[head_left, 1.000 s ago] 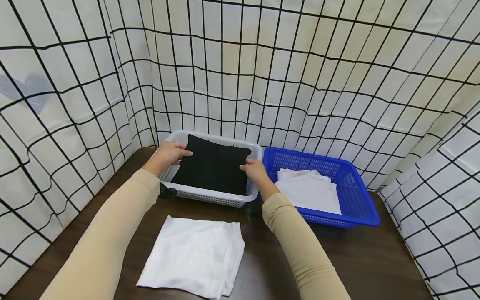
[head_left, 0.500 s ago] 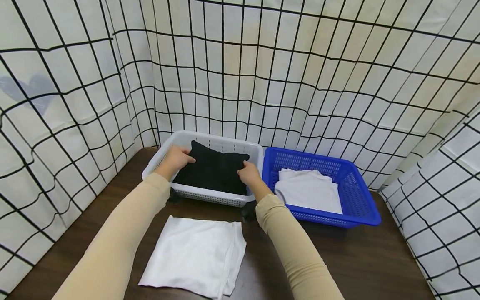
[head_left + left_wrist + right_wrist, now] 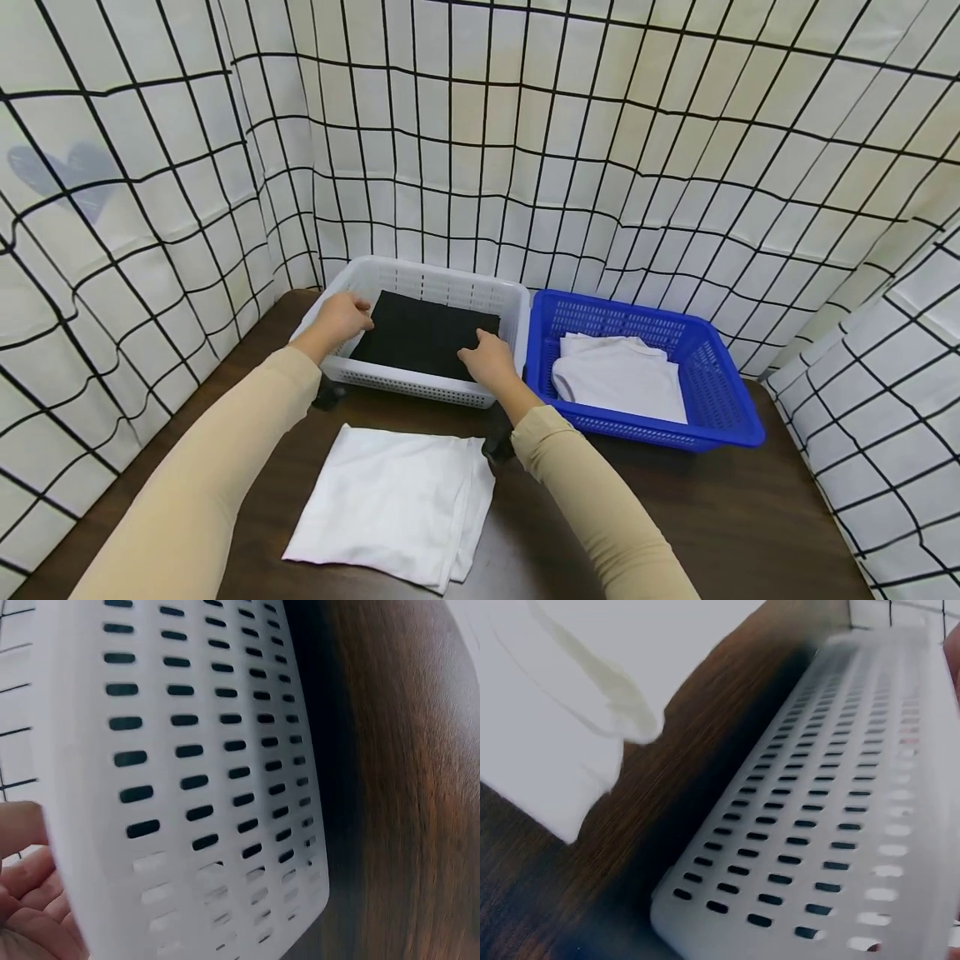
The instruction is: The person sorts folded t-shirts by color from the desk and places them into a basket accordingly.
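Note:
A folded black cloth (image 3: 420, 337) lies flat in the white perforated basket (image 3: 457, 279) at the back of the table. Beside the cloth's left edge is my left hand (image 3: 339, 323), its fingers loosely bent and holding nothing visible. My right hand (image 3: 491, 362) is over the cloth's right part, index finger stretched out; whether it touches the cloth is unclear. In the left wrist view the basket wall (image 3: 187, 750) covers part of my left hand (image 3: 37, 907). The basket wall (image 3: 802, 817) also hides most of my right hand in the right wrist view.
A folded white cloth (image 3: 390, 504) lies on the brown table (image 3: 720, 517) in front of the white basket. Against that basket's right side stands a blue basket (image 3: 720, 392) holding white cloth (image 3: 618, 379). Wire grid panels (image 3: 495, 150) backed with white fabric enclose the table.
The black cloth has gone from held up at both sides to lying flat in the white basket. Both hands have let go of its edges; the right moved slightly left and down.

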The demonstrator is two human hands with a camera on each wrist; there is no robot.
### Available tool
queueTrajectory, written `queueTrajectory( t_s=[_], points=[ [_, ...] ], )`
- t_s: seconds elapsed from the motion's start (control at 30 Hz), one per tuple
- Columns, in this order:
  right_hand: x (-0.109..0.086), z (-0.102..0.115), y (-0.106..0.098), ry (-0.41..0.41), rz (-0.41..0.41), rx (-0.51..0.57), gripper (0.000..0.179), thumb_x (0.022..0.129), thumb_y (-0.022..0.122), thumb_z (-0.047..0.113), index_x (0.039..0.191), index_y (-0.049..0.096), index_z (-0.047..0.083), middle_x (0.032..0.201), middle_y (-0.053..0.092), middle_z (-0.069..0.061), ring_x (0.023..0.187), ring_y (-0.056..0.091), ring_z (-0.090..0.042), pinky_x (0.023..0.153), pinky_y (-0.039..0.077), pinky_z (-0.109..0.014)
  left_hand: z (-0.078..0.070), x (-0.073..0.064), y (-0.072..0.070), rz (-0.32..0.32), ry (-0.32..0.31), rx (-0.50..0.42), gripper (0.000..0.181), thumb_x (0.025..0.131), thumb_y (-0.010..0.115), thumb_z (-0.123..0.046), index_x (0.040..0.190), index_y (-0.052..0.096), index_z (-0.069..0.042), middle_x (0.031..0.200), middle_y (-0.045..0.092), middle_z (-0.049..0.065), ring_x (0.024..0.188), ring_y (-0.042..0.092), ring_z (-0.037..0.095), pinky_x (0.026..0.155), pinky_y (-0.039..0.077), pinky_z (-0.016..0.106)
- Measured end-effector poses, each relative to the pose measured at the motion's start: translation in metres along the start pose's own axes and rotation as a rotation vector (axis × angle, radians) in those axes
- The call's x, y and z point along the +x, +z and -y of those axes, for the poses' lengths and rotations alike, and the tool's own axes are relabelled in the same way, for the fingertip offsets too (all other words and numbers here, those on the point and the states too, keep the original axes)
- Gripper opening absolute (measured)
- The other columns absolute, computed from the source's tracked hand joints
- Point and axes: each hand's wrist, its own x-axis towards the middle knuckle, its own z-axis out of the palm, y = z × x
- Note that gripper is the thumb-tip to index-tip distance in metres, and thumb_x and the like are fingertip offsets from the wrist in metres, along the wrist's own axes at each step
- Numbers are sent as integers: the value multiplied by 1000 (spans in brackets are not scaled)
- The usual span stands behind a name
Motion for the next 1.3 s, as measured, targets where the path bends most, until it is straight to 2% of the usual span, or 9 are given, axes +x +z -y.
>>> queueTrajectory(
  t_s=[0.2,0.33,0.5,0.57,0.73,0.87,1.0,1.13,1.3],
  points=[
    [-22,1,-10,-67,-12,110,58,98,57,24,151,41,7,156,42,-15,145,39,-32,117,38,-50,2,-15,-3,-55,37,-92,45,96,57,-10,137,52,10,132,61,27,123,58,40,103,49,48],
    [-40,-2,-20,-93,-40,209,61,98,57,26,154,37,11,162,33,-11,150,30,-31,121,32,-50,1,-28,-2,-45,53,-159,51,98,57,-15,142,46,9,139,56,28,130,52,42,110,44,51],
    [-60,-16,-31,-160,-70,332,61,98,57,26,154,36,11,163,30,-8,146,38,-30,120,35,-46,1,-47,0,-12,93,-274,61,99,57,-22,149,37,5,148,47,25,138,44,41,116,38,53],
    [-73,-22,-35,-167,-58,368,61,98,58,25,154,37,11,164,29,-7,145,40,-30,119,36,-45,1,-56,2,-1,104,-331,61,99,57,-24,150,37,4,150,46,24,140,43,40,117,37,54],
    [-103,-39,-43,-169,8,378,64,98,59,21,155,33,10,166,21,-7,151,29,-28,120,30,-47,2,-81,3,8,117,-418,62,100,59,-31,149,40,1,151,48,20,141,43,37,119,34,53],
    [-117,-51,-46,-172,64,382,66,97,60,16,155,30,5,166,19,-11,153,22,-26,121,27,-47,3,-97,4,23,107,-465,69,98,61,-40,150,39,-1,151,48,19,144,40,36,121,28,56],
    [-124,-61,-47,-162,103,373,71,96,62,18,157,27,7,167,17,-10,154,17,-26,123,23,-48,4,-108,9,35,113,-507,69,97,62,-42,148,41,0,148,50,20,144,40,35,121,25,59],
    [-131,-69,-45,-166,138,391,78,95,65,19,159,20,8,168,14,-11,155,14,-30,124,19,-50,7,-118,14,29,124,-503,66,97,62,-42,145,46,-1,145,55,20,139,47,32,119,31,55],
    [-140,-74,-42,-161,182,451,81,94,67,17,158,19,4,167,15,-15,154,14,-34,123,18,-52,8,-127,21,18,109,-480,65,96,63,-46,144,49,-4,142,59,14,128,58,14,115,42,41]
  ],
)
